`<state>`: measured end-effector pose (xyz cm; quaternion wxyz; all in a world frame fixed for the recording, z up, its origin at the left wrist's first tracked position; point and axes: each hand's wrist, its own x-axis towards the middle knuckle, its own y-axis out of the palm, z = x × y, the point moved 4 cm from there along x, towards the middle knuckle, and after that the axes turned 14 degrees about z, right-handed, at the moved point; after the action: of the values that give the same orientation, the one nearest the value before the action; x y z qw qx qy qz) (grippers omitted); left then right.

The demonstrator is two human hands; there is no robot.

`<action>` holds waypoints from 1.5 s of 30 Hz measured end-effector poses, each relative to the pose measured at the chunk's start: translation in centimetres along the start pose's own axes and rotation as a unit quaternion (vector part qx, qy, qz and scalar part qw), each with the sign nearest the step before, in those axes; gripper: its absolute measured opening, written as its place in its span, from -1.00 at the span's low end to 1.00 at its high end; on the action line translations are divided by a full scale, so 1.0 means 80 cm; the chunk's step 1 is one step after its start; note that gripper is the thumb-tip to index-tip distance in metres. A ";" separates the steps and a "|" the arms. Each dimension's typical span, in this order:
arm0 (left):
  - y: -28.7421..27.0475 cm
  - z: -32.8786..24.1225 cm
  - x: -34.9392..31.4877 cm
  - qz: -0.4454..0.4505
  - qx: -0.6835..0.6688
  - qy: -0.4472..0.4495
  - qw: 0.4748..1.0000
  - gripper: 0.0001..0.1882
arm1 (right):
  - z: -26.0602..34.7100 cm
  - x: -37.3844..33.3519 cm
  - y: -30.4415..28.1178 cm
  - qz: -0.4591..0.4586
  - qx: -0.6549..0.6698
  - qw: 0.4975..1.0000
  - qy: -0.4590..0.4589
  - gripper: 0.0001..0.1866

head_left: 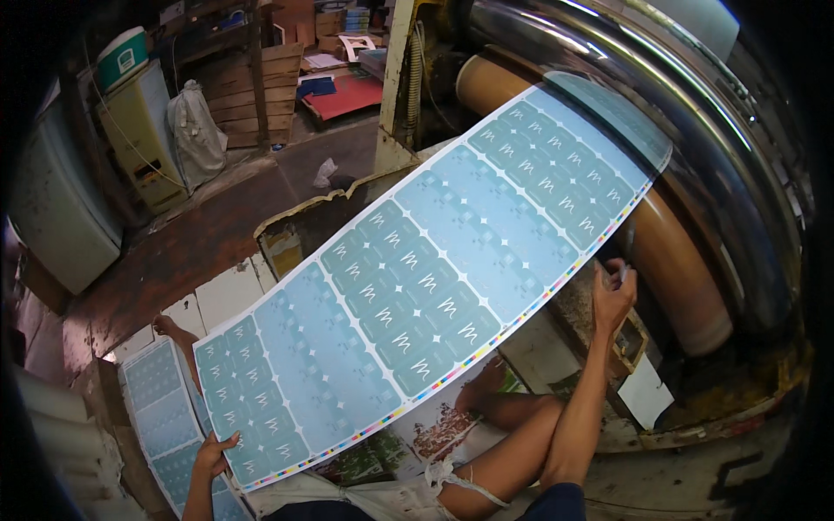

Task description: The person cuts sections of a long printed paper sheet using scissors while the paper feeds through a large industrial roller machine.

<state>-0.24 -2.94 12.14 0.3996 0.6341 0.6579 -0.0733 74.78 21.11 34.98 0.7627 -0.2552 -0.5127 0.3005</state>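
A long printed sheet (395, 286) in teal and light blue panels, with a strip of colour patches along its near edge, slants across the view. Its upper right end lies against a shiny metal roller (721, 165), above a brown roller (686, 269). My left hand (215, 453) grips the sheet's lower left edge, thumb on top and the other fingers hidden beneath. Just off the sheet's near edge, beside the brown roller, my right hand (614, 291) is raised with curled fingers. What it holds, if anything, I cannot make out.
Similar printed sheets (161, 399) lie at the lower left. A pale card (645, 395) hangs on the machine frame below my right hand. My bent bare leg (512, 425) is under the sheet. A cabinet (143, 130) and a red board (345, 98) stand farther back.
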 end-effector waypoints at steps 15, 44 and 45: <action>-0.041 -0.025 -0.086 -0.118 0.149 0.056 0.980 -0.42 | -0.058 0.053 0.065 0.208 0.123 0.956 -0.168 -0.33; -0.260 -0.006 0.125 -0.147 0.217 0.053 0.964 -0.48 | 0.249 -0.133 -0.014 0.440 0.162 0.882 -0.031 -0.80; -0.274 -0.001 0.128 -0.150 0.308 0.034 0.939 -0.23 | 0.256 -0.132 -0.006 0.443 0.166 0.881 -0.030 -0.80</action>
<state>-18.61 0.99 -3.10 0.1463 0.6222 0.7037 -0.3103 52.61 14.83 35.75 0.5654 -0.3164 -0.3115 0.6951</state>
